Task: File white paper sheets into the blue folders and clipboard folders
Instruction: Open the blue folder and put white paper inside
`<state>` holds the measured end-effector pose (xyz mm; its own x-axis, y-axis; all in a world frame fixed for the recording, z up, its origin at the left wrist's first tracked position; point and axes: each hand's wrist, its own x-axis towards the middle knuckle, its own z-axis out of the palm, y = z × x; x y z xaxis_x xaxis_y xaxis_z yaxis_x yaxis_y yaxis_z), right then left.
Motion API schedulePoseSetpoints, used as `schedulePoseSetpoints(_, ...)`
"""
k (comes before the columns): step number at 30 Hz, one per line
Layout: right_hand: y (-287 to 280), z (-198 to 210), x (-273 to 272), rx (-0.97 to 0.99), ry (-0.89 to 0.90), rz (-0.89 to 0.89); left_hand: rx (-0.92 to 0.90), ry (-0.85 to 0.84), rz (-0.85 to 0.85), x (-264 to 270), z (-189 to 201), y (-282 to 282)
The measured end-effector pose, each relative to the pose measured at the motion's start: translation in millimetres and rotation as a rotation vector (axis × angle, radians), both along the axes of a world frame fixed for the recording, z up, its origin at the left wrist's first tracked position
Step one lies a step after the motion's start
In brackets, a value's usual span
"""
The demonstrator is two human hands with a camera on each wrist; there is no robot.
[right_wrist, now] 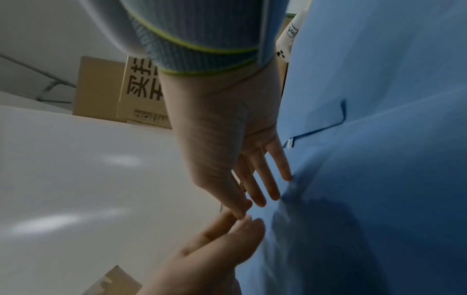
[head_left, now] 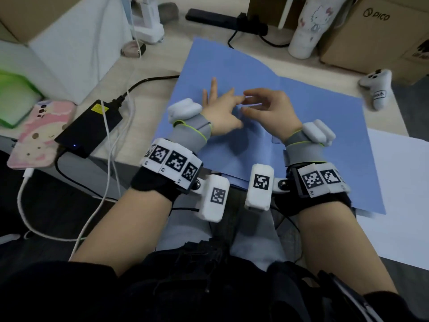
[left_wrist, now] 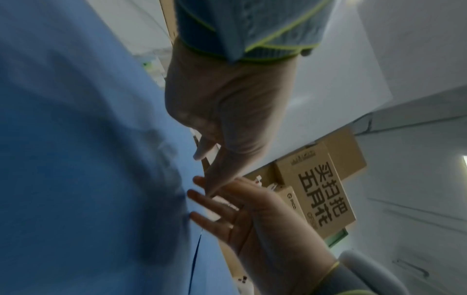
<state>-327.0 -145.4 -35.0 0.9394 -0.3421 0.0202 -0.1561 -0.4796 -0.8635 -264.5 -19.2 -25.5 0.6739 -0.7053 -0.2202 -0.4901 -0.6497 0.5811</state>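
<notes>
While both hands hover empty over the blue folder (head_left: 313,126), fingers loose, white paper sheets (head_left: 399,194) lie rightward. Right hand (head_left: 269,110) nearer; left hand (head_left: 222,110) farther.

**Matt paper, glossy plastic**

The blue folder (head_left: 313,117) looks like matt, smooth card. The white sheets (head_left: 399,194) beside it are plain matt paper. The boxes (head_left: 376,36) are dull brown cardboard. The phone (head_left: 39,133) has a glossy case, the adapter (head_left: 89,129) smooth black plastic. The wrist bands (head_left: 192,133) are ribbed grey cloth. The worktop (head_left: 144,73) looks pale and matt.
</notes>
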Motion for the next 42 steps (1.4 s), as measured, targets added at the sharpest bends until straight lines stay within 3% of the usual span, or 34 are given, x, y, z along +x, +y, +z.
schedulePoseSetpoints(5, -19.6, -6.8, -12.2, -0.100, -0.047, -0.257, 0.194, -0.139, -0.018, -7.5, -14.1, -23.9)
schedulePoseSetpoints(8, -32.9, -12.2, -21.7, -0.228, 0.111, -0.427, 0.257, -0.177, -0.024, -11.6, -22.1, -31.1)
schedulePoseSetpoints(11, -39.0, -16.7, -28.7, -0.275, 0.296, -0.464, 0.299, -0.175, -0.022, -13.6, -31.2, -34.8)
schedulePoseSetpoints(14, -39.6, -20.5, -33.1, -0.253, 0.392, -0.426, 0.311, -0.132, -0.010, -14.2, -37.7, -36.8)
schedulePoseSetpoints(22, -43.1, -28.8, -35.8, -0.088, 0.261, -0.393, 0.322, -0.138, 0.010, -11.2, -42.1, -38.3)
schedulePoseSetpoints(27, -41.7, -33.5, -30.0, -0.228, 0.373, -0.217, 0.319, -0.147, 0.012, -11.8, -43.8, -38.6)
schedulePoseSetpoints(34, -40.4, -35.3, -31.5, -0.405, 0.532, -0.112, 0.342, -0.186, 0.009, -13.1, -41.8, -40.6)
schedulePoseSetpoints(39, -41.3, -31.0, -37.0, -0.412, 0.523, -0.072, 0.345, -0.168, 0.000, -17.9, -29.0, -48.3)
schedulePoseSetpoints(42, -50.0, -26.4, -44.6, -0.317, 0.428, -0.052, 0.335, -0.194, -0.035, -29.0, -18.1, -60.2)
